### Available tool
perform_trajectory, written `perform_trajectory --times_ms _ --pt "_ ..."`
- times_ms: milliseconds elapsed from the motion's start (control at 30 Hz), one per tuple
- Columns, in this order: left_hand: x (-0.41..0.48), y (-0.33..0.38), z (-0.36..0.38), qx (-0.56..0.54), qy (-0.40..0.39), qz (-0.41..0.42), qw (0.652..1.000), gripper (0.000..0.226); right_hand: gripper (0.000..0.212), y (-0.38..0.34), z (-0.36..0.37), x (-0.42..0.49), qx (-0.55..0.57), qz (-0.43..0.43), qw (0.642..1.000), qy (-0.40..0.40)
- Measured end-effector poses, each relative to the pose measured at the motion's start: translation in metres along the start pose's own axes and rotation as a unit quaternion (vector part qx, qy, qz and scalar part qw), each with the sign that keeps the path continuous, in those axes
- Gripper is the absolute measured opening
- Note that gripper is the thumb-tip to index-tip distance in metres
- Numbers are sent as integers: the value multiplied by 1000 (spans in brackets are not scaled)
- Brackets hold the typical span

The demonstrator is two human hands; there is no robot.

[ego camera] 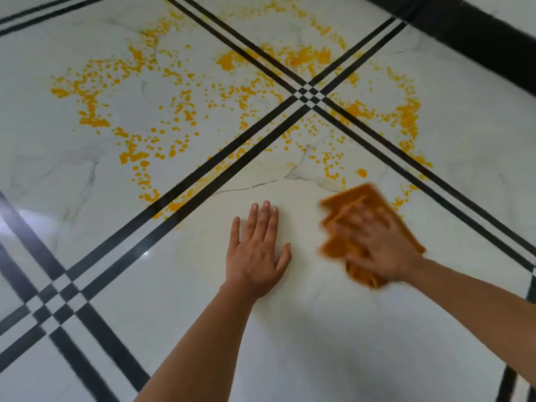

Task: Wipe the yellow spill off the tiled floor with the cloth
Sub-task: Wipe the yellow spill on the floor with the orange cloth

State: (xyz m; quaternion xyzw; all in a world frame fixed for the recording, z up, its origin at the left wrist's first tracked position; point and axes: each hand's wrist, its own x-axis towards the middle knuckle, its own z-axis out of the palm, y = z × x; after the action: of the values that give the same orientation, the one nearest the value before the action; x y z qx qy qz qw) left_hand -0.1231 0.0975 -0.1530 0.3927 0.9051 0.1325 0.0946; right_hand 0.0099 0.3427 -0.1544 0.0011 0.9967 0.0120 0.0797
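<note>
Yellow spill lies in drops and blotches across white marble floor tiles, spreading around the crossing of black stripes. An orange cloth lies on the floor at the spill's near right edge. My right hand presses flat on the cloth with spread fingers and is motion-blurred. My left hand rests flat on the bare tile to the left of the cloth, fingers straight. The tile around both hands shows only a faint yellowish film.
Double black stripes run diagonally across the floor and cross again at the lower left. A black skirting band runs along the wall at the top right.
</note>
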Motion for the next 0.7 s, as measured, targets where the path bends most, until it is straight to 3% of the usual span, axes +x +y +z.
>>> perform_trajectory --times_ms 33,67,100,133,167,233,267,300,333,400,433,467,500,533,567,600,633,700 --pt "4 7 4 -3 0 -1 1000 73 59 17 -5 8 44 141 989 27" --pt "7 13 8 -2 -2 -6 1000 73 58 22 -8 21 89 284 954 50" --pt "14 22 12 1 -6 -16 1000 74 58 23 -6 35 101 372 922 34" --pt "22 29 15 5 -2 -28 1000 74 58 17 -6 42 90 381 919 38" --pt "30 34 16 10 8 -39 999 74 59 9 -4 45 75 315 944 64" --pt "44 51 18 16 17 -47 999 72 59 17 5 21 21 28 998 45" --pt "50 57 18 18 22 -48 998 70 59 41 9 10 -5 -80 996 33" --pt "54 64 21 23 27 -51 998 69 58 71 10 7 -18 -103 994 25" --pt "58 69 23 23 25 -59 998 69 57 95 7 13 -10 -37 999 27" --pt "64 77 27 24 33 -75 996 70 58 106 -5 32 76 210 973 56" --pt "68 81 29 28 38 -79 996 71 61 99 -4 37 76 256 962 55" --pt "73 88 31 30 37 -85 995 71 62 92 0 33 62 216 973 54" --pt "80 96 34 30 37 -95 994 71 61 88 7 20 41 105 992 56" --pt "84 101 34 28 37 -104 994 71 60 94 13 2 17 -37 998 42" --pt "88 106 36 25 39 -112 993 71 58 117 12 -7 2 -123 992 20" --pt "91 112 38 24 38 -121 992 71 58 145 12 -5 -6 -134 991 27" --pt "92 116 40 22 38 -128 991 72 56 167 11 7 -1 -67 997 40" --pt "95 123 44 22 38 -146 988 74 58 176 -5 41 72 193 977 60"
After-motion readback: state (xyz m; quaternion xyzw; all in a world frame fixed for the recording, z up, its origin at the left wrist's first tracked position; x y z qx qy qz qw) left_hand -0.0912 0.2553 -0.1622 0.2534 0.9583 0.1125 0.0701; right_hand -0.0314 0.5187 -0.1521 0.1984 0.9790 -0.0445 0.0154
